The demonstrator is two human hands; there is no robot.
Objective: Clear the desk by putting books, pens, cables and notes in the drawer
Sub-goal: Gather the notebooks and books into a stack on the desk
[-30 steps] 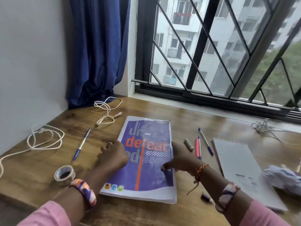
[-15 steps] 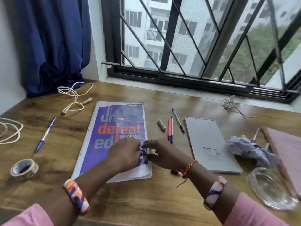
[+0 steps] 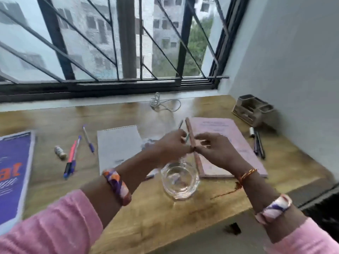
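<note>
My left hand [image 3: 171,144] is curled around a thin pen [image 3: 180,124] beside the left edge of a pink book [image 3: 229,136]; blur hides the exact grip. My right hand [image 3: 214,151] hovers over that book with its fingers spread and holds nothing. A grey spiral notepad [image 3: 117,143] lies left of my hands. A purple book [image 3: 14,162] lies at the far left. A blue pen [image 3: 88,140] and a pink and blue pair of pens [image 3: 72,158] lie between them. Two dark pens [image 3: 258,143] lie right of the pink book. A white cable [image 3: 165,103] is coiled by the window.
An empty drinking glass [image 3: 180,180] stands just below my hands. Crumpled paper [image 3: 147,143] peeks out behind my left wrist. A small organiser [image 3: 253,109] sits in the far right corner by the wall. A small white cylinder [image 3: 60,152] lies near the pens. No drawer shows.
My view has swung right. Both hands have left the purple book, which stays on the desk, and moved right to the pink book, where the left hand has closed around a pen.
</note>
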